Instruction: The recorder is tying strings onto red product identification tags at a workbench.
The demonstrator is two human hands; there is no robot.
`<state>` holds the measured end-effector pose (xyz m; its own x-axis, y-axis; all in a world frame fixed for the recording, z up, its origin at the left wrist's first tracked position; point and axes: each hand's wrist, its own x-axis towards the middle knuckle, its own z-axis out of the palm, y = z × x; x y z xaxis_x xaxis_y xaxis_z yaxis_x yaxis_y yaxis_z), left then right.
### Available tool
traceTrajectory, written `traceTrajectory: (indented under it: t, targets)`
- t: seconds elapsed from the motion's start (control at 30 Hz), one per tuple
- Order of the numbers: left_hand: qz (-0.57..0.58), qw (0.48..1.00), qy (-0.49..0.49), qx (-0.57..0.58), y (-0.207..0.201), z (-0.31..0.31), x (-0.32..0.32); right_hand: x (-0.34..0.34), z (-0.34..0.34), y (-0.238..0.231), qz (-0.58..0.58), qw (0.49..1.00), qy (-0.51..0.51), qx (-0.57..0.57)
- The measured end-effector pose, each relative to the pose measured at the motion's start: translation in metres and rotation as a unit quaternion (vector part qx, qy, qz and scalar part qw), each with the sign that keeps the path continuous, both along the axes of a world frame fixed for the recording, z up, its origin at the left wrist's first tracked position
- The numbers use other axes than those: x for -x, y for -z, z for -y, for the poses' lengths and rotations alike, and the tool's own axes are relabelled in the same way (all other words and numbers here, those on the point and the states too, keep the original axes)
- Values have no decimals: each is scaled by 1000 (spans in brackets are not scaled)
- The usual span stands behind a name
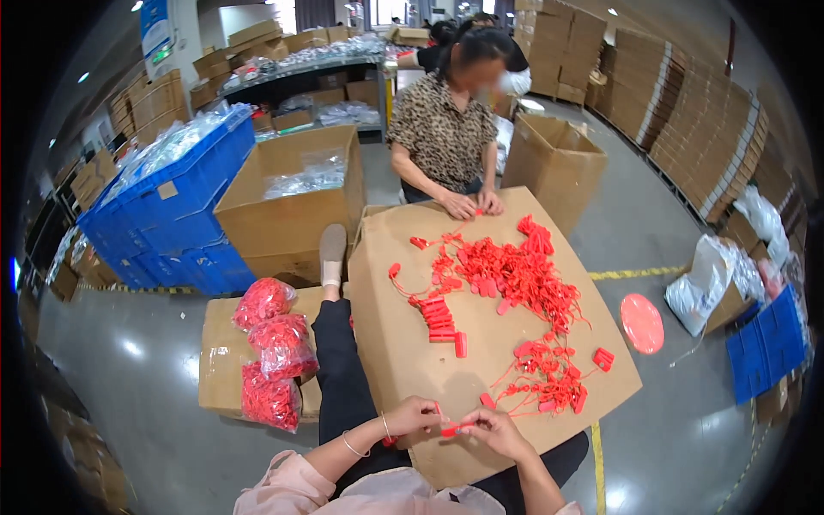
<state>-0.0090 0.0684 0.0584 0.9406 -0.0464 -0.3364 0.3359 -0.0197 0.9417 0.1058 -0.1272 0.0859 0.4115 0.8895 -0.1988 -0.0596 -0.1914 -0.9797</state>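
At the near edge of a cardboard work surface [399, 360], my left hand [414, 415] is closed in a pinch on a slim red piece. My right hand [498, 433] pinches a small flat red plastic piece [449, 433], just beside the left fingertips. Their exact kind is too small to make out. Close beyond my right hand lies a small tangle of red corded pieces [554, 378]. Farther off spreads a larger heap of them [515, 268]. Left of that heap, several red pieces are lined up in a stacked row [436, 318].
Across the surface a person [451, 129] handles a red piece with both hands. Bags of red pieces [283, 343] lie on a low carton [225, 360] at left. Open cartons [292, 219], blue crates [176, 206] and a red round stool [642, 324] stand around.
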Motion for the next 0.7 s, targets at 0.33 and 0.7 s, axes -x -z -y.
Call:
traceTrajectory:
  t: [0.33,0.7]
  targets:
    - [-80,961,-159,211,-8,18,-9,-14,-30,32,-287,887,311,-184]
    - [-80,940,-223,247,-11,23,-14,-11,-18,35,-46,994,100,-15]
